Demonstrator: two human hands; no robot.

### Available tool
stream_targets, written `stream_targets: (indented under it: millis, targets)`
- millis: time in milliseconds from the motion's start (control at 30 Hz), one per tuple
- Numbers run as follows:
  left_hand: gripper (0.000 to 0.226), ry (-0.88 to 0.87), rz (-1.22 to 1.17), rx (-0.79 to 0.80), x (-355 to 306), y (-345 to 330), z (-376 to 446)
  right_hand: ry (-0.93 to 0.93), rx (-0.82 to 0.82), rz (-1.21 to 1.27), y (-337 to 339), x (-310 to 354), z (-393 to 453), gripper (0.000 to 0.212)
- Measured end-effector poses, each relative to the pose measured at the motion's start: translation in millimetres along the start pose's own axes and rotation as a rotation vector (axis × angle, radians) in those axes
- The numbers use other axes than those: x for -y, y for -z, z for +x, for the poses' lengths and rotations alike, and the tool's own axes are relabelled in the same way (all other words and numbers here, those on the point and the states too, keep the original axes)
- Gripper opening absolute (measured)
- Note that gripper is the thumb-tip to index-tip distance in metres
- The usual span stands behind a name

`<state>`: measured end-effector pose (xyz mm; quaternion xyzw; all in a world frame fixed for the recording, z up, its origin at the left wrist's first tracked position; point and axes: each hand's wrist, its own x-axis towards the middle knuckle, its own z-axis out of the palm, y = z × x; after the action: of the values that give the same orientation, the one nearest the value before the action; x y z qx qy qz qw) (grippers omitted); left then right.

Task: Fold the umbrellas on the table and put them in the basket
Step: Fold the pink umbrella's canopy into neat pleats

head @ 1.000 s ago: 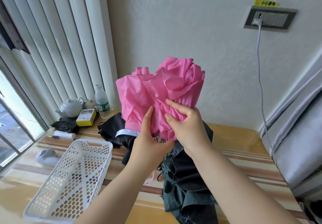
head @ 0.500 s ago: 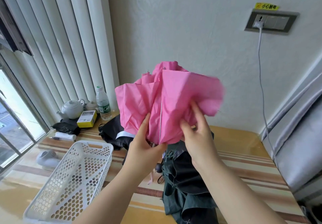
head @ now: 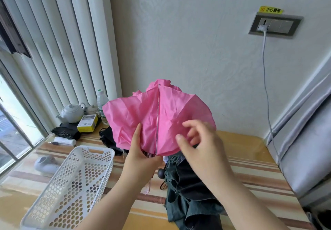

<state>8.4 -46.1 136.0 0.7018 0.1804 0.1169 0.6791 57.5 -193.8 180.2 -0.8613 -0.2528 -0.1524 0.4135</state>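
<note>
The right hand (head: 198, 140) has let go, fingers loose, so the crumpled pink fabric umbrella (head: 143, 115) fans wider; the left hand (head: 141, 156) clasps its base, folding unfinished.

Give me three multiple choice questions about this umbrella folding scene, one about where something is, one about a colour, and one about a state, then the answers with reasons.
1. Where does the white basket sit?
A. on the table, left of the hands
B. on the floor
C. on the windowsill

2. What colour is the umbrella held up?
A. blue
B. pink
C. yellow

3. What is in the basket?
A. a folded umbrella
B. a water bottle
C. nothing

Answers:
1 A, it rests on the striped table beside the left hand.
2 B, the canopy that the left hand grips is pink.
3 C, only its perforated bottom shows.
</note>
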Motion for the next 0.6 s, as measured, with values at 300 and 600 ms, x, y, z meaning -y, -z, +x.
stream_targets:
  millis: [300, 600]
  targets:
    - [0.086, 0.028, -0.170, 0.128, 1.1, 6.0, 5.6, -0.102, 0.285, 0.186, -33.4, -12.5, 7.5, 0.028]
    - [0.074, -0.004, -0.271, 0.171, 3.2, 6.7, 5.6, -0.040, 0.224, 0.206, -31.6, -14.8, 6.6, 0.040]
